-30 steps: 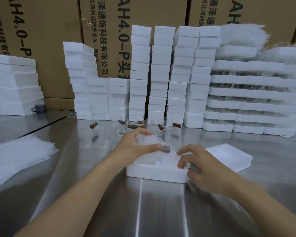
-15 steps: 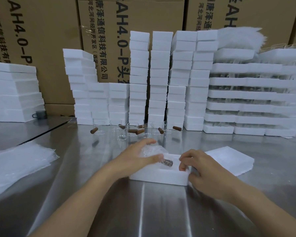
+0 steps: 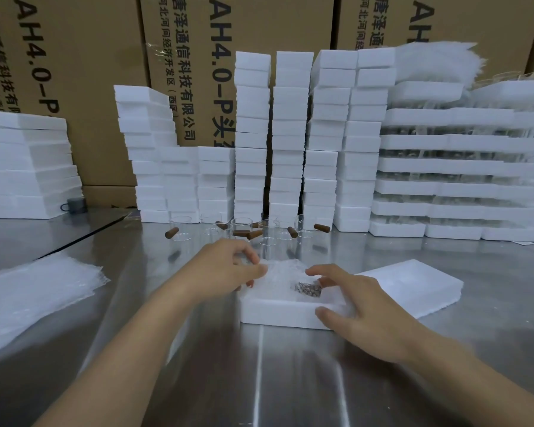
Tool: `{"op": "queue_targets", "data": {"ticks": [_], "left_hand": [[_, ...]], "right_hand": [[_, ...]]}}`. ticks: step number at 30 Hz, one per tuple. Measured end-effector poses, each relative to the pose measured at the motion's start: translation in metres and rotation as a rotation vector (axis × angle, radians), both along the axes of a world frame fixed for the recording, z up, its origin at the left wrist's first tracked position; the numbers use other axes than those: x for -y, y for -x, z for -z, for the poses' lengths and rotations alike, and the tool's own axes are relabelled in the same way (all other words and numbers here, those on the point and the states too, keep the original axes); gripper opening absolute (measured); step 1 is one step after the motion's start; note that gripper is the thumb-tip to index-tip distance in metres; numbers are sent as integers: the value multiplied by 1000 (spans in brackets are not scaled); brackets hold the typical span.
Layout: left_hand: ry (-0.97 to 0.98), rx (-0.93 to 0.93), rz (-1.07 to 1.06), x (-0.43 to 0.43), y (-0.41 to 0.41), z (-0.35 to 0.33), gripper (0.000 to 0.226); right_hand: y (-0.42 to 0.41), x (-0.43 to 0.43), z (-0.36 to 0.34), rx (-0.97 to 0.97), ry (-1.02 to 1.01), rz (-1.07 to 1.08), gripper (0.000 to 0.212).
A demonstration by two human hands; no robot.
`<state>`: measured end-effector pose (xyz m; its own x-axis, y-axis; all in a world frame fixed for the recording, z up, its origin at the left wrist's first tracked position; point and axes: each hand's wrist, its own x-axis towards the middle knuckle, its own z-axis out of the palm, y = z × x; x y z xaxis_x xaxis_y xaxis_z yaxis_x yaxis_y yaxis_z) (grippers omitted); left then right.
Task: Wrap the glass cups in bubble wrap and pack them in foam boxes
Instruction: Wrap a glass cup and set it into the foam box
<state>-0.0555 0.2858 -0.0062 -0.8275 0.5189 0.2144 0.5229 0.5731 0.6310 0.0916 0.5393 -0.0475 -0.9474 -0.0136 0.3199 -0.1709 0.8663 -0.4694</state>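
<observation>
A white foam box (image 3: 275, 309) lies on the steel table in front of me. Inside it sits a glass cup wrapped in bubble wrap (image 3: 285, 274), its brown handle (image 3: 309, 289) showing through the wrap. My left hand (image 3: 225, 269) holds the wrapped cup at its left side, thumb and curled fingers on the wrap. My right hand (image 3: 361, 303) grips the box's front right corner, thumb on the front wall and fingers spread over the handle. Several bare glass cups with wooden handles (image 3: 241, 231) stand behind the box.
A flat foam lid (image 3: 413, 285) lies right of the box. A stack of bubble wrap sheets (image 3: 34, 291) is at the left. Tall piles of foam boxes (image 3: 287, 143) line the back, with cardboard cartons (image 3: 84, 72) behind them.
My left hand has lowered the wrapped cup into the foam box. My right hand has slid from the box's right edge to over its front right corner.
</observation>
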Motion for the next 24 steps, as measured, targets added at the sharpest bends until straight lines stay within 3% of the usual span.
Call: {"op": "queue_targets", "data": {"ticks": [10, 13, 16, 24], "left_hand": [[-73, -90, -47, -6, 5, 7, 7], [-145, -42, 78, -6, 5, 5, 32], [-12, 65, 224, -10, 0, 9, 64], [23, -51, 142, -22, -1, 22, 66]], "right_hand": [[4, -1, 6, -47, -27, -1, 51], [5, -4, 7, -42, -35, -4, 50], [6, -4, 6, -49, -34, -4, 48], [7, -7, 5, -58, -42, 6, 52]]}}
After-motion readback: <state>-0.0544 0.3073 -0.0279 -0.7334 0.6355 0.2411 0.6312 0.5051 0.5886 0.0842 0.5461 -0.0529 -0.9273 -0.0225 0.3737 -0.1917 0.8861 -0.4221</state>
